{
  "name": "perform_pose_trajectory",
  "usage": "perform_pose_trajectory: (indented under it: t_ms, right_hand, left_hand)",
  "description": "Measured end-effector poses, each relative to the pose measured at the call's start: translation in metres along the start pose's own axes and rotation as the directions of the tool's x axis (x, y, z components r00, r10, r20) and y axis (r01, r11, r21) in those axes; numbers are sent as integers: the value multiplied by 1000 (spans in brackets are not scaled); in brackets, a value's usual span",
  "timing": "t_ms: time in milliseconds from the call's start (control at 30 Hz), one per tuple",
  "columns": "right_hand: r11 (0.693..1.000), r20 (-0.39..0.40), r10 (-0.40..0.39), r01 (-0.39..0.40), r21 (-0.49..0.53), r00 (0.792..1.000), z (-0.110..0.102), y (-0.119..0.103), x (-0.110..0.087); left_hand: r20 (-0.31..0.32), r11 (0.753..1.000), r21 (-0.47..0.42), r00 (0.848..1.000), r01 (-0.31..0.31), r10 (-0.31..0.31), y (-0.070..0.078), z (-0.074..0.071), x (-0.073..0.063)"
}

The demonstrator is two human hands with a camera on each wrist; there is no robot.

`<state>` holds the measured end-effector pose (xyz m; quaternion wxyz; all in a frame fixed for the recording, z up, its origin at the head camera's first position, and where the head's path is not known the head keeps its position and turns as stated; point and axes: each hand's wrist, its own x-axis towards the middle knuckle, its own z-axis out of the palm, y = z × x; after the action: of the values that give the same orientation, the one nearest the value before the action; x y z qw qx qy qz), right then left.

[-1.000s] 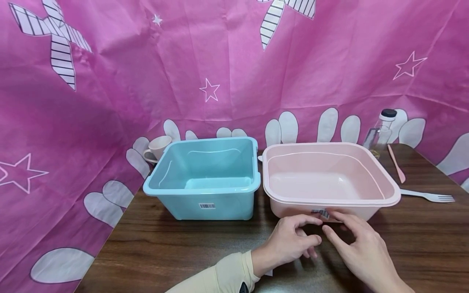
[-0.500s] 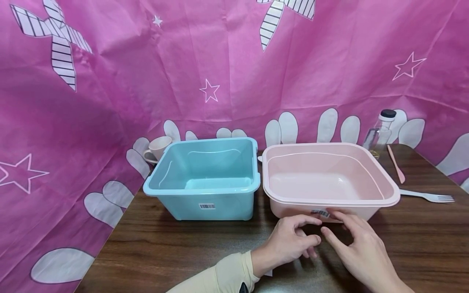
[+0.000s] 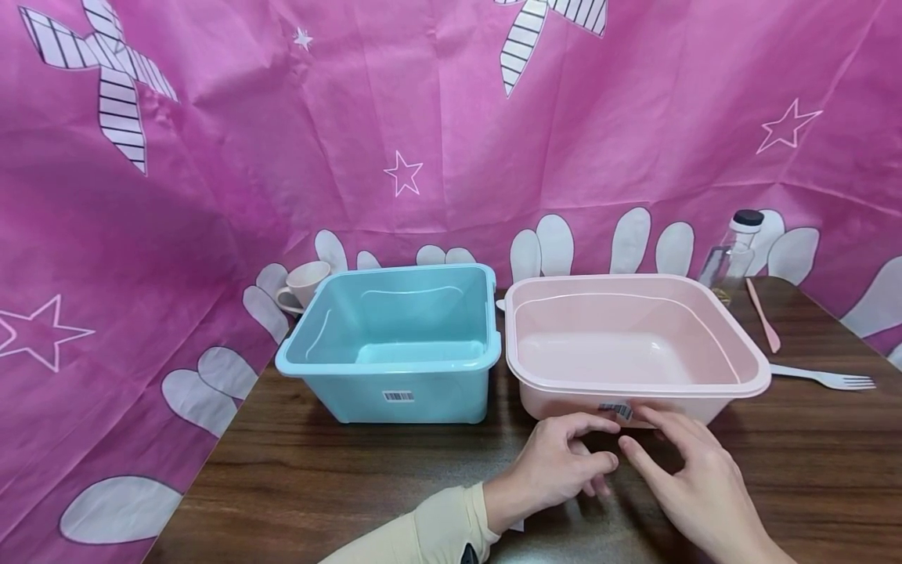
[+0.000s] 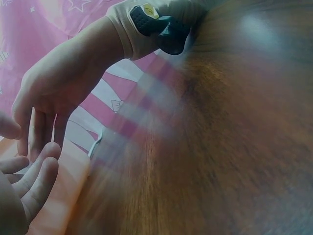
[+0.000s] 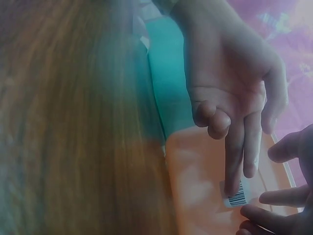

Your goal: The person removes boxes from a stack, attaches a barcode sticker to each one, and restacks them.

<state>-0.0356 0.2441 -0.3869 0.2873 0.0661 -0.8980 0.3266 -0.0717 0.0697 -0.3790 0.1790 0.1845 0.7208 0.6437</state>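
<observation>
In the head view, my left hand [image 3: 564, 462] and right hand [image 3: 698, 478] face each other just above the table in front of a pink basin [image 3: 620, 399]. Their fingers are loosely bent, with the fingertips close together and nothing held between them. The right index finger lies near the barcode label [image 3: 615, 410] on the basin's front; whether it touches cannot be told. In the right wrist view, the left hand [image 5: 230, 73] hangs in front of the barcode, with the right fingers [image 5: 286, 196] beside it. To the left stands a light blue bin [image 3: 395, 372], its visible inside bare.
Behind the blue bin is a white mug [image 3: 306, 283]. To the pink basin's right are a clear bottle [image 3: 729, 258] with a black cap, a pink utensil [image 3: 763, 317] and a white fork [image 3: 831, 380]. A pink patterned curtain [image 3: 451, 117] hangs behind the wooden table [image 3: 317, 478].
</observation>
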Motion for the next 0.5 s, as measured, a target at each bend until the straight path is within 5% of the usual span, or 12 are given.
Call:
perform_pose_trajectory:
  t_ms: [500]
  right_hand:
    - [998, -41, -38, 41, 56, 998, 1, 1, 0]
  left_hand:
    - [12, 1000, 6, 1000, -7, 7, 1, 0, 1]
